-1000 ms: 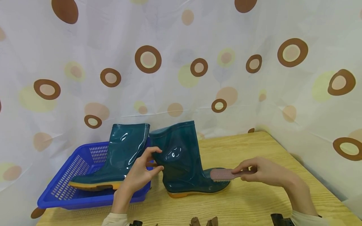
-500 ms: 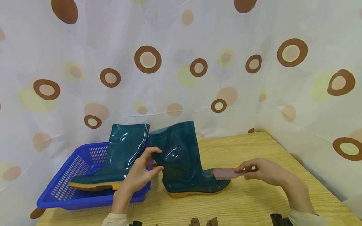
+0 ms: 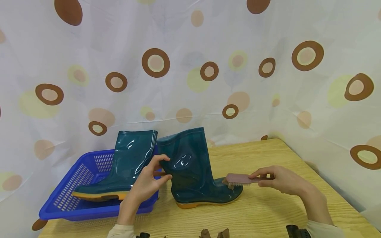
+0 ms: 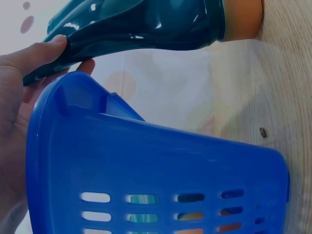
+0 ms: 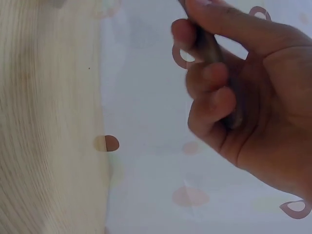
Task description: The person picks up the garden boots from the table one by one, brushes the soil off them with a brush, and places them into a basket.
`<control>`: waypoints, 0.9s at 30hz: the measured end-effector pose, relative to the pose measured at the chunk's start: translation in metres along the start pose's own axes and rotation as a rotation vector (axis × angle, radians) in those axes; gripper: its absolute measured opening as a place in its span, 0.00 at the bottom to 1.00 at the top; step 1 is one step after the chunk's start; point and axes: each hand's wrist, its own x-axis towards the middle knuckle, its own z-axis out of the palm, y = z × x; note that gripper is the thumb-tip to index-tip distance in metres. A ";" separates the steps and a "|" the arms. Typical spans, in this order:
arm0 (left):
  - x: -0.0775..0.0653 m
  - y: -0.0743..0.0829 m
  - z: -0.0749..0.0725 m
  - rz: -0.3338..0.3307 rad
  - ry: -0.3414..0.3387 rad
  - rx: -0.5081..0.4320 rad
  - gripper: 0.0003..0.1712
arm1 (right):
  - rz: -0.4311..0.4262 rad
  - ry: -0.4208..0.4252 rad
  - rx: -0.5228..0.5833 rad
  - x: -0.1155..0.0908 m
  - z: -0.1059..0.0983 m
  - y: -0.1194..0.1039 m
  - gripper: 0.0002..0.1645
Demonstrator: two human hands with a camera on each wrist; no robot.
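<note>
A glossy dark green rain boot (image 3: 190, 180) with a yellowish sole stands on the table, toe to the right in the head view. My left hand (image 3: 144, 185) pinches the back of its shaft, thumb on one side and fingertips on the other in the left wrist view. With my right hand (image 3: 281, 180) I grip the handle of a pink brush (image 3: 238, 178), its pale bristles facing down over the boot's toe. A brown, mud-like smear (image 3: 230, 186) shows on the toe beside the brush head. In the right wrist view, fingers curl round the handle (image 5: 212, 51); the brush head is out of sight.
A blue plastic basket (image 3: 49, 206) with slotted walls stands at the left, holding a second green boot (image 3: 131, 158). Brown lumps (image 3: 205, 233) show at the bottom edge. A small dark crumb (image 4: 263, 132) lies near the basket. A dotted curtain (image 3: 184, 89) hangs behind the table (image 3: 253, 218).
My right hand has drawn the brush a little to the right and up along the toe, uncovering the brown smear. The left hand and the boot stay where they were.
</note>
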 end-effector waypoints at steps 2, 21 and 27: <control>0.000 0.000 0.000 0.000 -0.001 0.001 0.35 | -0.035 -0.003 0.034 0.000 0.000 -0.001 0.18; 0.001 0.002 0.000 -0.006 -0.001 0.011 0.35 | -0.039 0.040 0.021 0.003 0.001 0.002 0.14; 0.000 0.001 0.001 0.001 -0.002 -0.001 0.35 | -0.017 0.082 -0.025 0.001 0.001 0.000 0.14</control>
